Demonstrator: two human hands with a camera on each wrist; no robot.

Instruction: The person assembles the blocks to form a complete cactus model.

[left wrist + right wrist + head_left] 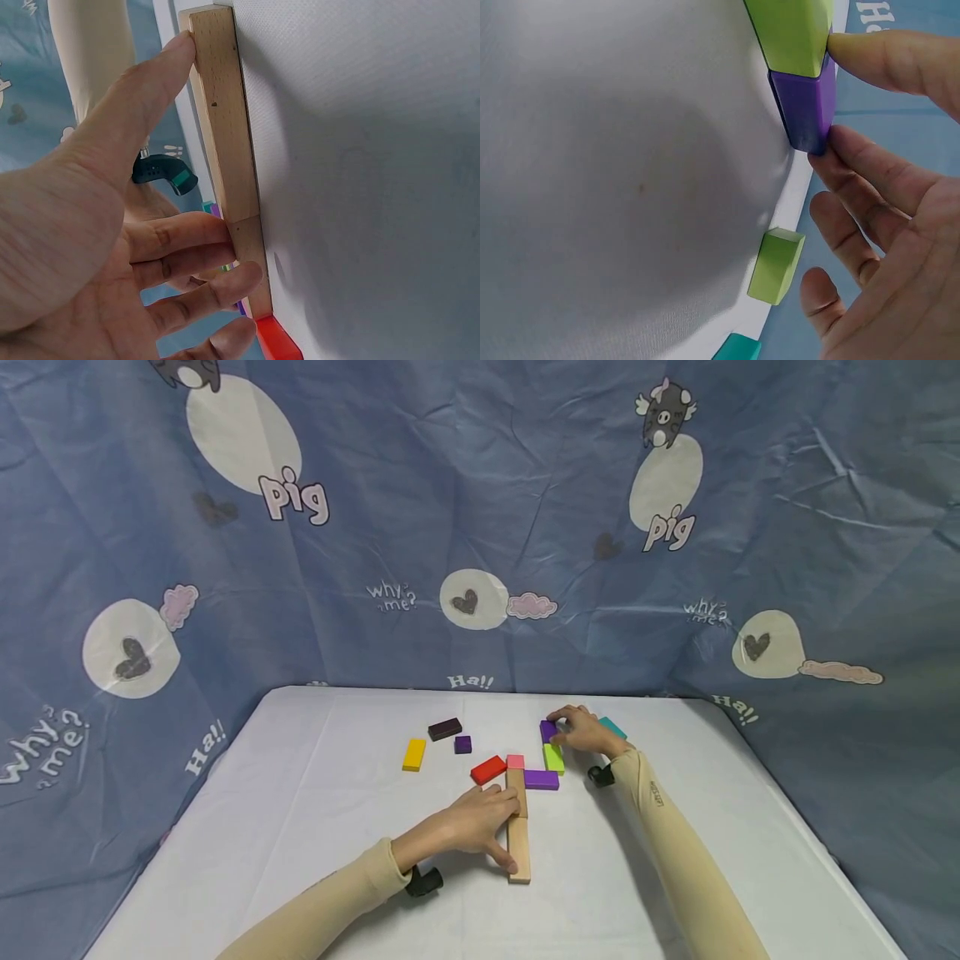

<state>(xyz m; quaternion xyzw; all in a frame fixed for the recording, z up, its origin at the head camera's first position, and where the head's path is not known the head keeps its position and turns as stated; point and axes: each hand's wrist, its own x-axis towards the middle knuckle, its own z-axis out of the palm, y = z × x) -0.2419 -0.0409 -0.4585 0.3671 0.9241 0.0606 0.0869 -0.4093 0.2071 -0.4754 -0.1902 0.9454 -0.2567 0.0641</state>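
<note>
My right hand (588,731) pinches a purple block (802,109) between thumb and fingertips. That block stands end to end with a lime green block (553,760), which runs down toward a second purple block (542,780) lying crosswise. My left hand (476,821) rests along two plain wooden blocks set end to end. Its thumb touches the side of the nearer wooden block (225,127), and its loosely bent fingertips lie at the farther wooden block (251,259). A pink block (515,762) sits at the far end of the wooden row, beside a red block (488,770).
A yellow block (414,755), a dark brown block (445,729) and a small dark purple block (462,744) lie to the back left. Beyond my right hand are a teal block (612,727) and another lime block (777,266). A patterned blue cloth (480,527) hangs behind the white table (315,777).
</note>
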